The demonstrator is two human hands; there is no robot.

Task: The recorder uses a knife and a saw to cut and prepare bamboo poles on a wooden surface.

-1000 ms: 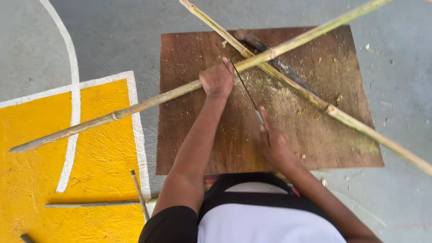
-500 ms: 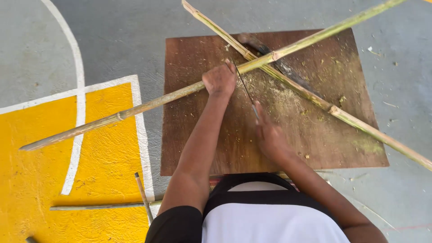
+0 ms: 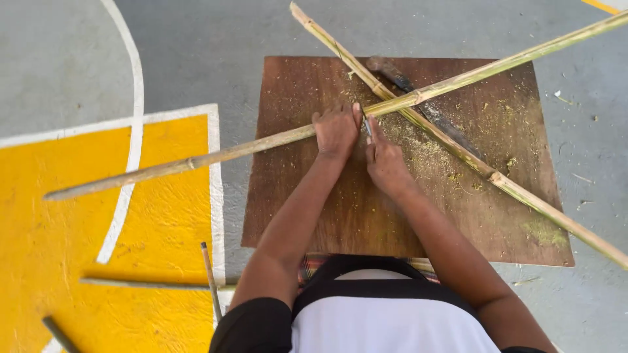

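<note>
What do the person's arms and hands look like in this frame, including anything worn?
Both hands are bare: no gloves, rings, watch or wristbands show on the left hand or the right hand. The forearms are uncovered too. A short black sleeve covers the left upper arm. The torso wears a white top with a black curved band across it.

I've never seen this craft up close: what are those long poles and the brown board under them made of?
The long poles look like bamboo: pale yellow-green, with ringed nodes along the length. The left hand grips one. The brown board seems to be plywood or hardboard, flat, thin-edged, matt and dusted with shavings.
</note>
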